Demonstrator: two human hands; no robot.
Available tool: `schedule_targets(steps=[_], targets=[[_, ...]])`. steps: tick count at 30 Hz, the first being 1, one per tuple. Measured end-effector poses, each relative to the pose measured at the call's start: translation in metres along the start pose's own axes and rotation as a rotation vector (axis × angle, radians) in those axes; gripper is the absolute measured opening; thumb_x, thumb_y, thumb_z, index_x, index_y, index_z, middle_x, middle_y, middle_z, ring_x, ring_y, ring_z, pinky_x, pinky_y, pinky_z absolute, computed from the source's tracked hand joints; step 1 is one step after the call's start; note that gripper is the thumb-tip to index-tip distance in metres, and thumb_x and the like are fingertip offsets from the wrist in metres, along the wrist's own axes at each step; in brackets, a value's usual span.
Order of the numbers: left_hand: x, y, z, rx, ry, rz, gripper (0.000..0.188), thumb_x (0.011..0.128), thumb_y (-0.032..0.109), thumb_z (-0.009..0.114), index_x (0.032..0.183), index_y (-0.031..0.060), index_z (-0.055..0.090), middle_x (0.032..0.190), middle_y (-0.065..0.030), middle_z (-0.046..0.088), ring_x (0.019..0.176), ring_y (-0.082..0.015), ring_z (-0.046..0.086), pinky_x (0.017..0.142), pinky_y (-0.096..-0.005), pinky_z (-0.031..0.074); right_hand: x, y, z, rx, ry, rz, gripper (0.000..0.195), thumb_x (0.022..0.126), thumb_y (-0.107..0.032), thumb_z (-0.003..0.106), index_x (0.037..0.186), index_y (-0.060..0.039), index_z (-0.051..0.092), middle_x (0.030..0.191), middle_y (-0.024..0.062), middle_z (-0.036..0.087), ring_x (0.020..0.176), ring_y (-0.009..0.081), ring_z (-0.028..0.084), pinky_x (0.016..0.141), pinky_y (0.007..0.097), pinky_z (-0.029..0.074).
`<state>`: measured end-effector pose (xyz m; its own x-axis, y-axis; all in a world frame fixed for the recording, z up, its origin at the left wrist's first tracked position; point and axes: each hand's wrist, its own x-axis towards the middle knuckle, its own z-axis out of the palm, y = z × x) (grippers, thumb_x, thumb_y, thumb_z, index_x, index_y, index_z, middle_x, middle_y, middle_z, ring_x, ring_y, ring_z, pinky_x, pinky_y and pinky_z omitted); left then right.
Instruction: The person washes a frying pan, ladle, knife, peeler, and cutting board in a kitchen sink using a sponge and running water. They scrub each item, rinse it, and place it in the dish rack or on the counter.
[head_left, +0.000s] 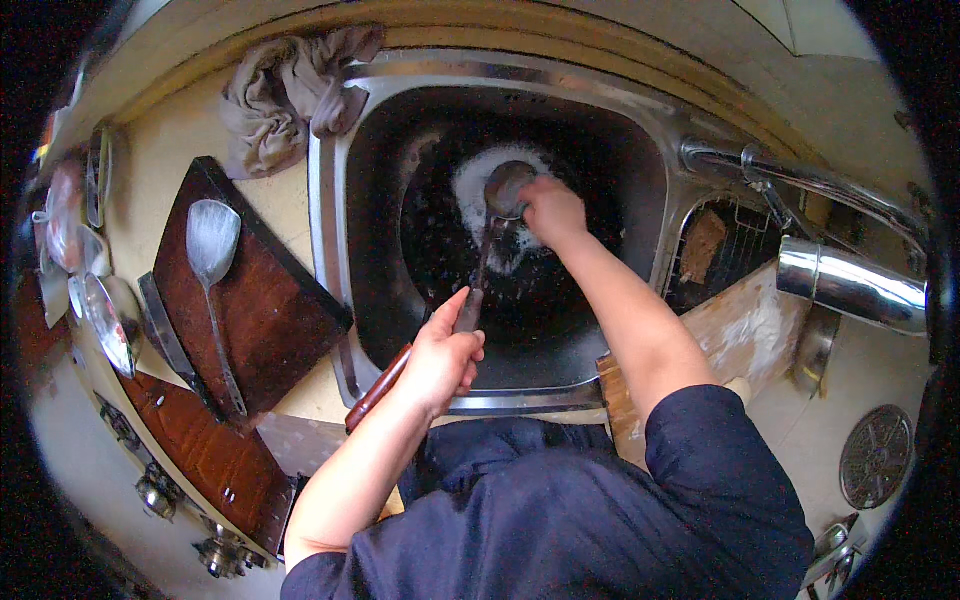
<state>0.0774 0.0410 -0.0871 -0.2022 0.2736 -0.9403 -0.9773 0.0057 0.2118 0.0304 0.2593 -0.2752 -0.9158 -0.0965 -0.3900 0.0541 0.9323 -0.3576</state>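
Note:
My left hand (446, 356) grips the handle of a metal ladle (504, 187), whose round bowl is over white suds in the sink. At the bowl my right hand (553, 210) has its fingers curled on the rim; whether a scrubber is under them cannot be told. Both hands are over a dark round pan, seemingly a wok (435, 262), in the stainless steel sink (326, 225). A reddish-brown handle (379, 388) sticks out over the sink's near left edge, passing by my left wrist.
Left of the sink, a metal spatula (213, 240) lies on a dark board (262, 322). A crumpled cloth (270, 105) lies at the far left corner. The chrome faucet (825, 180) is at the right, near a small basin with a wire rack (739, 225) and a wooden board (739, 322).

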Motion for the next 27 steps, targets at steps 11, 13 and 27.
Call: schedule_targets(steps=[11, 13, 27], targets=[[0.002, -0.016, 0.003, 0.063, 0.042, 0.046, 0.07, 0.083, 0.001, 0.048, 0.145, 0.0175, 0.02, 0.07, -0.0049, 0.05, 0.041, -0.0103, 0.04, 0.036, -0.0241, 0.033, -0.003, -0.007, 0.065, 0.824, 0.468, 0.66, 0.031, 0.084, -0.027, 0.066, 0.102, -0.0051, 0.055, 0.093, 0.0045, 0.059, 0.079, 0.0153, 0.055, 0.069, 0.0299, 0.045], [0.006, -0.022, 0.001, 0.055, 0.013, 0.063, 0.07, 0.084, 0.001, 0.047, 0.146, 0.0188, 0.019, 0.07, -0.0046, 0.05, 0.04, -0.01, 0.04, 0.035, -0.0244, 0.032, 0.004, -0.02, 0.064, 1.151, 0.37, 0.729, 0.03, 0.083, -0.024, 0.067, 0.102, -0.0045, 0.054, 0.099, 0.0065, 0.056, 0.078, 0.016, 0.055, 0.068, 0.0312, 0.046], [-0.018, -0.031, -0.015, 0.11, -0.192, 0.109, 0.075, 0.082, -0.002, 0.045, 0.147, 0.0201, 0.014, 0.064, -0.0033, 0.047, 0.039, -0.0099, 0.041, 0.037, -0.0237, 0.033, 0.01, -0.032, 0.035, 1.336, 0.248, 0.92, 0.045, 0.083, -0.025, 0.068, 0.116, 0.0003, 0.051, 0.106, 0.0144, 0.061, 0.084, 0.0289, 0.063, 0.073, 0.0391, 0.051]])
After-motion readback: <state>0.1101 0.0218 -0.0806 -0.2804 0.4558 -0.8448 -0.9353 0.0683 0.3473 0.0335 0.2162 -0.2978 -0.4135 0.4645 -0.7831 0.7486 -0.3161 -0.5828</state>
